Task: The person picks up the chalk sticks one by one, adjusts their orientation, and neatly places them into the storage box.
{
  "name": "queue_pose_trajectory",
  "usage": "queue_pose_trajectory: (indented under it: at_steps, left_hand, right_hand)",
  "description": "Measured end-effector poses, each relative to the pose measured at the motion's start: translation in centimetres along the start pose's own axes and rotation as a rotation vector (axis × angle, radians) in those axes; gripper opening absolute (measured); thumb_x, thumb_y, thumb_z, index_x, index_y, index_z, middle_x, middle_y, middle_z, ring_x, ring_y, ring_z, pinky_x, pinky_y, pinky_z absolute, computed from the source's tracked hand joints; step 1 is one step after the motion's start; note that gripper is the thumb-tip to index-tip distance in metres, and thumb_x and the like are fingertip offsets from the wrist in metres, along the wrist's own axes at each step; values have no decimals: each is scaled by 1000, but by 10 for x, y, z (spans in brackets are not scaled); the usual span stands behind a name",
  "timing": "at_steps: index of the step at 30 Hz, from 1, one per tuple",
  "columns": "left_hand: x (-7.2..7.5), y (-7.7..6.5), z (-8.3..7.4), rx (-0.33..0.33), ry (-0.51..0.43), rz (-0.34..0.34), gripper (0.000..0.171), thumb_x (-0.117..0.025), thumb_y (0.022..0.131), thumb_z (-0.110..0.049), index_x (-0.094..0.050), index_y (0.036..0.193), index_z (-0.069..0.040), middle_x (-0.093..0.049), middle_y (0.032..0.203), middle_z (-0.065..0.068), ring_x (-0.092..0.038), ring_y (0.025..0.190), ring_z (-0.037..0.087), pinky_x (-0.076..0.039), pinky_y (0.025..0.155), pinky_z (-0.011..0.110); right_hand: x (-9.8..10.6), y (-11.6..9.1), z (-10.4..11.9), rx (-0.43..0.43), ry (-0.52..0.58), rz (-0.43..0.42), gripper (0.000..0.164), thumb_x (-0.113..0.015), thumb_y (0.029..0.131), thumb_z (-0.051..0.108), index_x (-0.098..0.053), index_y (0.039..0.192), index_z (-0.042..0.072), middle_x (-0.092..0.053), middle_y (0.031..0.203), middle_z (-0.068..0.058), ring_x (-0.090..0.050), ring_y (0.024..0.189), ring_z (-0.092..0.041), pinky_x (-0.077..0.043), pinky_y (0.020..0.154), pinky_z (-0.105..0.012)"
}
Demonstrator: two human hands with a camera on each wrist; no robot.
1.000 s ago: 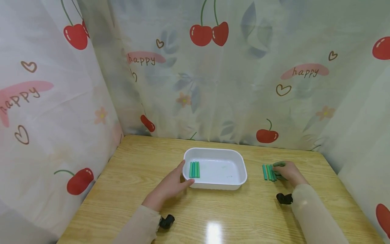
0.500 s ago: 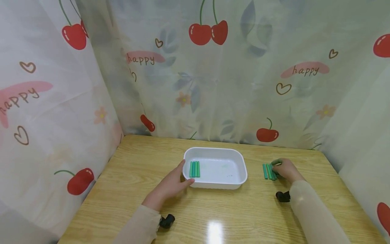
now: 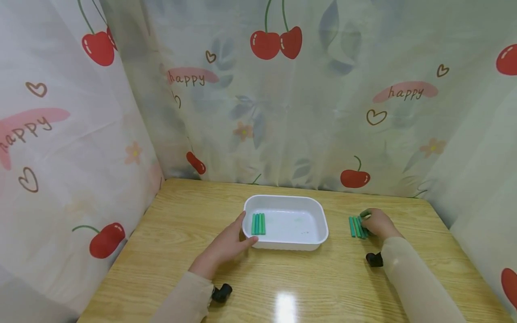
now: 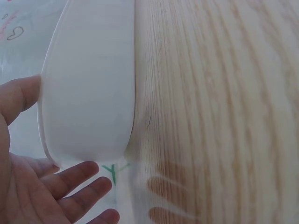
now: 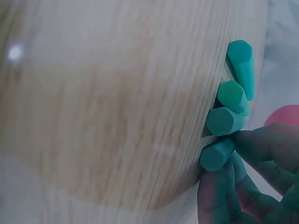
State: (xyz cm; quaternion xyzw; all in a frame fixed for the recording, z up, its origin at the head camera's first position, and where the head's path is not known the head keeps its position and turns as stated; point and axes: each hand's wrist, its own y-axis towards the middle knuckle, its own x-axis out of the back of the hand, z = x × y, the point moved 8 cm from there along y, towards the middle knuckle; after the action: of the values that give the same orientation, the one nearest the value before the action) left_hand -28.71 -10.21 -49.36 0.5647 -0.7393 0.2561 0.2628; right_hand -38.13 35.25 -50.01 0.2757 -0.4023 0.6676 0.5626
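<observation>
Left hand (image 3: pixel 226 246) at 8 o'clock of white tray (image 3: pixel 288 246), fingers loosely extended, thumb and index finger spread, touching rim. Four green-and-teal chalk sticks (image 3: pixel 258 224) inside tray, toward 9 o'clock, side by side. At tray's 3 o'clock, row of chalk sticks (image 3: pixel 356 227) on wooden table (image 3: pixel 258 287). Right hand (image 3: pixel 378 223) at row's 3 o'clock, thumb and fingertips pinching rightmost stick (image 5: pixel 215 156).
</observation>
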Motion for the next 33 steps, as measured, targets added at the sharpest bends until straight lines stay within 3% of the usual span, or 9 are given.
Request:
queue_pose_trajectory:
  at_steps: [13,19,23,27,33]
  left_hand:
    - [0,-2,-4,-24,-9,-7,94,-66,94,-51,-15,161,-10,-28,162,14,-32,146,32,-30,116,51]
    - [0,-3,-5,-18,-2,-8,94,-66,94,-50,-15,161,-10,-29,162,14,-32,146,31,-30,116,51]
    - [0,-2,-4,-5,-3,-1,94,-66,94,-51,-14,162,-11,-27,162,13,-31,146,31,-30,117,50]
    - [-1,-1,-1,11,-5,3,94,-66,94,-50,-13,162,-13,-26,163,12,-30,147,30,-29,117,51]
    - [-1,0,0,26,-10,8,93,-66,95,-49,-12,162,-15,-25,164,10,-30,147,30,-28,117,50]
  right_hand:
    - [4,-13,9,-40,-28,27,40,-66,85,8,-58,119,-13,-61,110,-29,-57,89,-34,-50,77,-46]
    - [3,-18,4,-82,68,57,41,-63,89,8,-55,122,-14,-63,93,-18,-58,77,-25,-51,66,-35]
    - [0,-22,3,-104,161,72,46,-63,88,7,-51,126,-16,-62,88,-15,-58,71,-23,-52,64,-35]
    - [1,-29,6,-117,232,80,51,-64,88,7,-48,132,-15,-61,94,-17,-58,72,-23,-53,65,-36]
    - [6,-41,12,-111,273,77,53,-63,93,9,-45,137,-14,-57,117,-27,-60,87,-27,-55,72,-39]
